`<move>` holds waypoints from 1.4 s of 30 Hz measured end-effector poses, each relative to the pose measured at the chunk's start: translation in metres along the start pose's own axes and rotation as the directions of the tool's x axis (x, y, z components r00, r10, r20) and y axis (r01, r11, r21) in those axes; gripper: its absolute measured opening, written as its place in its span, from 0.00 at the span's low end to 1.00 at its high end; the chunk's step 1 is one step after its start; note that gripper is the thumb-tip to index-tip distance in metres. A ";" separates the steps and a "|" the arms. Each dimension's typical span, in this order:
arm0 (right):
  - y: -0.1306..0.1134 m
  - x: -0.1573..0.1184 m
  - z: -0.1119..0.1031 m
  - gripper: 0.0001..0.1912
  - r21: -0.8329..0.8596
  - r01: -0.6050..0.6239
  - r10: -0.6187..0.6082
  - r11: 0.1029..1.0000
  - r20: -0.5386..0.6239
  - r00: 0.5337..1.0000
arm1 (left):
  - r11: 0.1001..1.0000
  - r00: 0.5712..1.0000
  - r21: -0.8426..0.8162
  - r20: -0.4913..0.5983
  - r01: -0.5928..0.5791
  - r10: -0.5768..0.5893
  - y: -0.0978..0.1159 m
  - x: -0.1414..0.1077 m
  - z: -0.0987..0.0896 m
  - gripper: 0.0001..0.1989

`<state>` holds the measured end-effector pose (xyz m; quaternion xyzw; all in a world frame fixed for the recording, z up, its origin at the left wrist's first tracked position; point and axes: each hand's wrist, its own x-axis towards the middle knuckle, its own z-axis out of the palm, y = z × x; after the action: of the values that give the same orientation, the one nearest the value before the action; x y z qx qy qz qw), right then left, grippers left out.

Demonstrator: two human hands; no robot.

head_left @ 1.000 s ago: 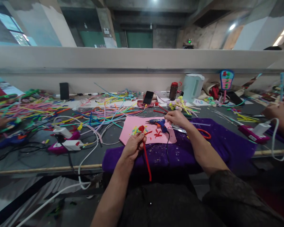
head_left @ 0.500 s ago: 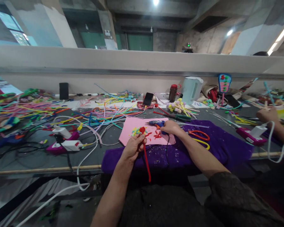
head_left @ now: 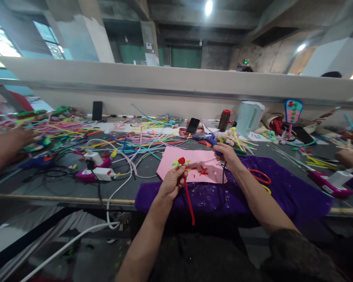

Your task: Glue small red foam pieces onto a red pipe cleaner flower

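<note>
Between thumb and fingers, my left hand (head_left: 172, 183) pinches a red pipe cleaner (head_left: 190, 203) whose long tail hangs down past the front of the purple cloth. Its upper end is a small red curled bloom (head_left: 181, 161) showing above the fingertips. My right hand (head_left: 228, 156) grips the handle of a blue hot glue gun (head_left: 209, 138), lifted with its nozzle pointing left; a black cord hangs from the handle. Below both hands lies a pink sheet (head_left: 167, 156) with short red pipe cleaner scraps (head_left: 203, 171) and some yellow and green bits.
Red-handled scissors (head_left: 263, 176) lie on the purple cloth (head_left: 285, 184). Long pipe cleaners (head_left: 161, 138) spread behind the sheet. Power strips (head_left: 88, 174) and white cables are at left. A bottle (head_left: 224, 120) and jug (head_left: 249, 117) stand behind. Other people's hands (head_left: 13, 143) work at both sides.
My right hand has raised the glue gun off the pink sheet and moved it back, away from me. My left hand keeps its pinch on the red pipe cleaner. The view has turned slightly left.
</note>
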<state>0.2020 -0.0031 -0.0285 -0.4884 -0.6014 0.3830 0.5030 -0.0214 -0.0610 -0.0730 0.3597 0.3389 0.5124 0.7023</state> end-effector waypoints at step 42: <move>-0.018 -0.051 0.029 0.11 0.381 -0.004 -0.109 0.924 0.272 0.956 | 0.983 0.987 -0.137 -0.117 -0.124 0.108 -0.002 -0.003 0.000 0.11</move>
<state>0.1710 -0.0560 -0.0287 -0.3048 -0.5962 0.5449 0.5047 -0.0213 -0.0644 -0.0747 0.2985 0.3175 0.5945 0.6758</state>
